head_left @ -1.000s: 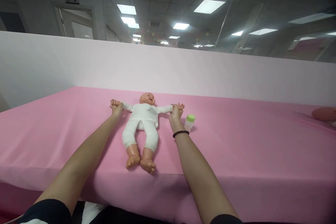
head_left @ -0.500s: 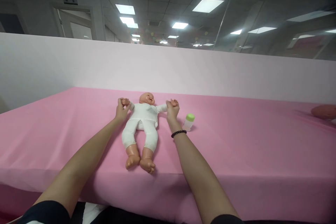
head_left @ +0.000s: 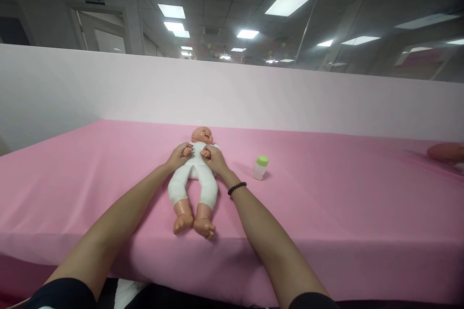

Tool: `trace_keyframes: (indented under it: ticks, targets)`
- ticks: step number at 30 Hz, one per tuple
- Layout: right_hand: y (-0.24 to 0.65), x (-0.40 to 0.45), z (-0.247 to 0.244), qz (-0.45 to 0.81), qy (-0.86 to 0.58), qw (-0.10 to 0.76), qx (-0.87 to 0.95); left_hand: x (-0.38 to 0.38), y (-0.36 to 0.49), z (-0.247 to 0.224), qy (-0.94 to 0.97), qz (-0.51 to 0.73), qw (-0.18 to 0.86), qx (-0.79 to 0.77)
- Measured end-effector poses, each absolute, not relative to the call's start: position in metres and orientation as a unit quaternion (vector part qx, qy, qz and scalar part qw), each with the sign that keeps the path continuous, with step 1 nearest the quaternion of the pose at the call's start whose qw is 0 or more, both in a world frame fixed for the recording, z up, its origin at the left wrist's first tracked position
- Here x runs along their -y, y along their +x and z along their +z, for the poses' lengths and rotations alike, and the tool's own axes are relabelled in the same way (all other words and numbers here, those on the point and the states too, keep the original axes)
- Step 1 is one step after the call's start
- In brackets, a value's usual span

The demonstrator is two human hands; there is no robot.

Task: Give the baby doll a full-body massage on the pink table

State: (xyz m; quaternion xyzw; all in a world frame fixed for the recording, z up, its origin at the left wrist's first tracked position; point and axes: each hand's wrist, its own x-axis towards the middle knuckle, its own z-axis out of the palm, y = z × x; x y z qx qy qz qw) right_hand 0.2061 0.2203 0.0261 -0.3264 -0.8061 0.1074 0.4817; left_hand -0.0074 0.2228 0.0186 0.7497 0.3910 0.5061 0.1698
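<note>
A baby doll (head_left: 197,172) in a white suit lies on its back, head toward the wall and bare feet toward me. My left hand (head_left: 178,156) is closed around the doll's arm on the left, near its small hand. Around the other arm, also by the doll's hand, my right hand (head_left: 215,158) is closed. Both doll hands rest over its chest, close together. Parts of the doll's arms are hidden behind my fingers. A dark beaded bracelet (head_left: 237,188) circles my right wrist.
The doll lies on a pink padded surface (head_left: 326,193). To its right stands a small bottle (head_left: 260,168) with a green cap. A skin-coloured object (head_left: 445,152) is at the far right edge. A low white wall (head_left: 232,94) runs behind, with glass above it.
Both my hands have moved inward, bringing the doll's arms from spread out at its sides to folded over its chest. The bottle and the doll's body stay in place.
</note>
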Motion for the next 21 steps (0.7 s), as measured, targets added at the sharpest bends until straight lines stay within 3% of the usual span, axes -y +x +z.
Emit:
trace_keyframes:
  ticks: [3, 9, 15, 21]
  targets:
    - [0.207, -0.222, 0.031, 0.180, -0.338, 0.578, 0.720, -0.222, -0.008, 0.023, 0.698, 0.560, 0.187, -0.405]
    - [0.237, -0.255, 0.038, 0.268, -0.368, 0.805, 0.380, -0.242, -0.039, 0.028, 0.467, 0.719, 0.277, -0.434]
    - [0.280, -0.285, 0.007, 0.404, -0.441, 0.781, 0.182, -0.258, -0.069, 0.017, 0.220, 0.722, 0.398, -0.521]
    - [0.289, -0.286, 0.002, 0.420, -0.421, 0.772, 0.224, -0.264, -0.067, 0.007, 0.281, 0.714, 0.354, -0.534]
